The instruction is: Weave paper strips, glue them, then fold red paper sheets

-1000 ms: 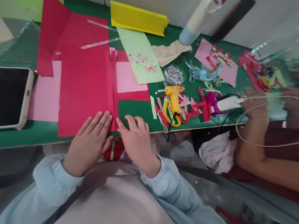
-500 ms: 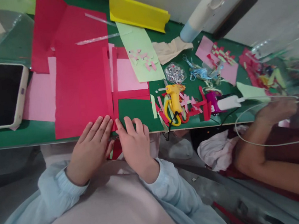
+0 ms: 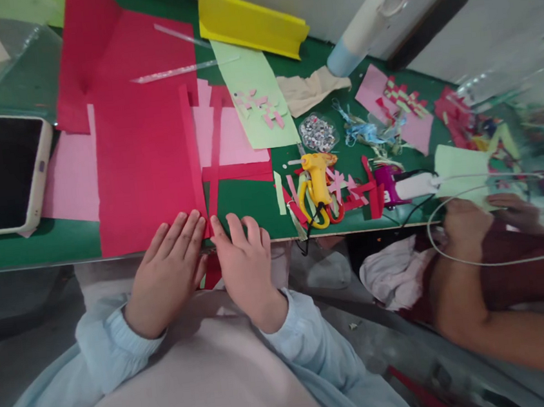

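My left hand (image 3: 170, 272) lies open with its fingers flat on the lower right corner of a large red paper sheet (image 3: 144, 165). A narrow red band (image 3: 192, 153) runs along the sheet's right side; whether it is a fold or a separate strip I cannot tell. Close beside it, my right hand (image 3: 250, 270) rests at the table edge, fingers apart and slightly bent. Its leftmost fingertip touches or nearly touches the lower end of a loose red paper strip (image 3: 215, 151), which slants across pink paper (image 3: 233, 136).
A phone (image 3: 1, 173) lies left. To the right are a yellow glue gun (image 3: 317, 173), scissors (image 3: 305, 203), paper scraps, a dish of beads (image 3: 318, 132) and a bottle (image 3: 365, 25). A co-worker's hands (image 3: 468, 222) are at pale green paper (image 3: 462, 167), near a white cable.
The red sheet has turned slightly, its top shifting left, and the gap to the loose strip has widened as that strip slants more. The co-worker's hands have moved left. My hands stay nearly in place.
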Tool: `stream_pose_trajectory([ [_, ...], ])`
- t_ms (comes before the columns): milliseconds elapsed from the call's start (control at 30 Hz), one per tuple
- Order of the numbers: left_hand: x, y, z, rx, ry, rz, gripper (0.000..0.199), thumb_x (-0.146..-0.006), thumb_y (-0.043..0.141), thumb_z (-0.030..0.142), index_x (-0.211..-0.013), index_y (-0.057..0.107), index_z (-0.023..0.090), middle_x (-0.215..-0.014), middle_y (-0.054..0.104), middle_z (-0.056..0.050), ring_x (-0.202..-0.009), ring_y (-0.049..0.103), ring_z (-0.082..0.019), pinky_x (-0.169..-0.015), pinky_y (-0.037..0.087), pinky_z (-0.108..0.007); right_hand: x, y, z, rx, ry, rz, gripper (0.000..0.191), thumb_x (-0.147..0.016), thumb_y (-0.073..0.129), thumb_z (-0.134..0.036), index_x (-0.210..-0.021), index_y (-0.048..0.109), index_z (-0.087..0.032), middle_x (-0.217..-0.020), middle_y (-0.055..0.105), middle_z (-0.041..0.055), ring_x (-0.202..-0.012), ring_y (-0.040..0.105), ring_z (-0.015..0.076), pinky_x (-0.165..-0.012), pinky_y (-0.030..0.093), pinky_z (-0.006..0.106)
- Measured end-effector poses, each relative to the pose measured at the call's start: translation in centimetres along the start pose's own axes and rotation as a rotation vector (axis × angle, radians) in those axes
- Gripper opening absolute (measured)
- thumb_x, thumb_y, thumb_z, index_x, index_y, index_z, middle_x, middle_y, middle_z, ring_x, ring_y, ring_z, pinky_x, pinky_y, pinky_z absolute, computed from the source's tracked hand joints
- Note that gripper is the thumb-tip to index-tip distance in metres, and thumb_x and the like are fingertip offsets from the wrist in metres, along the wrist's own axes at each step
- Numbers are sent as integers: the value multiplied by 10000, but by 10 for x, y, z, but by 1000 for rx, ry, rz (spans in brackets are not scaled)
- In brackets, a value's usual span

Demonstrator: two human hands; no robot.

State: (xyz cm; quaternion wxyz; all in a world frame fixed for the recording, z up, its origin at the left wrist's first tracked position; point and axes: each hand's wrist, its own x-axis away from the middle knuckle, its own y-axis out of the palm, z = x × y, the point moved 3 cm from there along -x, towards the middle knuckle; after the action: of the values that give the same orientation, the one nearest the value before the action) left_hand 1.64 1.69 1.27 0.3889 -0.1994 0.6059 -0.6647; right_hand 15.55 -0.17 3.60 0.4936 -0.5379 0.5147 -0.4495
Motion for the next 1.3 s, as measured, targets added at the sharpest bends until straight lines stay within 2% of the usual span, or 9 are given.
stream_pose_trajectory([
  [167,-4,-1,-6,39,27,5,702,-988,434,284,-1592,101,152,-1606,322,-147,-1491,314,-295,-1236,239,-483,1,0,6,-42,-12,29,395,-1041,410,-321,-1412,538,-283,-1432,540,82,-1155,478,250,-898,466,410],
  [300,-9,-2,-12,17,73,-8,685,-993,423,293,-1590,127,136,-1610,318,-147,-1492,312,-301,-1235,240,-493,2,-2,4,-26,-50,11,391,-1037,421,-302,-1405,549,-275,-1421,550,73,-1169,465,263,-879,463,406],
  [500,0,-4,-9,-2,121,28,708,-985,431,270,-1592,97,125,-1585,364,-156,-1483,329,-295,-1236,255,-480,1,-2,4,-27,-51,16,393,-1047,394,-323,-1404,550,-270,-1405,565,68,-1166,469,258,-884,457,404],
  [667,3,-4,-3,0,89,19,726,-983,429,257,-1595,54,146,-1590,348,-151,-1464,367,-300,-1222,285,-488,2,-1,4,-9,-60,26,400,-1047,389,-307,-1418,532,-259,-1394,574,84,-1156,480,257,-857,457,414],
  [833,2,-3,1,-9,51,16,698,-982,414,250,-1594,97,138,-1582,373,-152,-1454,387,-309,-1212,292,-494,5,0,-1,2,-32,3,412,-1039,410,-275,-1439,506,-256,-1406,559,95,-1202,475,269,-875,455,425],
  [1000,5,0,4,-26,17,9,690,-978,412,247,-1590,121,118,-1594,352,-152,-1467,364,-310,-1217,278,-487,6,1,-4,-7,-5,1,421,-1036,406,-257,-1444,507,-232,-1403,562,113,-1227,466,275,-907,462,443],
  [1300,5,-1,4,46,-6,20,693,-974,409,225,-1593,104,159,-1601,336,-131,-1480,340,-290,-1231,259,-482,7,2,-7,5,28,23,420,-1037,399,-265,-1439,514,-229,-1380,583,117,-1206,487,273,-896,473,433],
])
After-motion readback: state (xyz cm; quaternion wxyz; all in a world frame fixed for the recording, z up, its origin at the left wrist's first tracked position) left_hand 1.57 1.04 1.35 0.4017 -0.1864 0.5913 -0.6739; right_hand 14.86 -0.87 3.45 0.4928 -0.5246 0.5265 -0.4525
